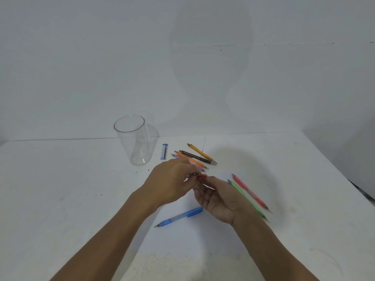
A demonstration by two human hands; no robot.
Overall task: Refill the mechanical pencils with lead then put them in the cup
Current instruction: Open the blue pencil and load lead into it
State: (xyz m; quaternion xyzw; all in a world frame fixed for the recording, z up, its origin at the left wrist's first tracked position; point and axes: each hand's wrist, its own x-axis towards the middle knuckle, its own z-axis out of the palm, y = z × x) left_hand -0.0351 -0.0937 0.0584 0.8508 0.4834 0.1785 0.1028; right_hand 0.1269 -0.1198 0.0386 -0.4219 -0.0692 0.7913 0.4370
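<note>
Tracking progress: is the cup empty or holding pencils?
Empty. The clear cup stands upright with nothing visible through its walls; pencils lie on the table beside it.

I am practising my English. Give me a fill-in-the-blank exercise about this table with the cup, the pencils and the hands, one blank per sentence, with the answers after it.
1. The clear cup stands upright and is ___ inside.
2. The lead case lies just to the ___ of the cup.
3. The single pencil lying below the hands is ___.
4. The left hand and the right hand both grip one thin item, coloured ___.

Answers: empty; right; blue; red.
</note>
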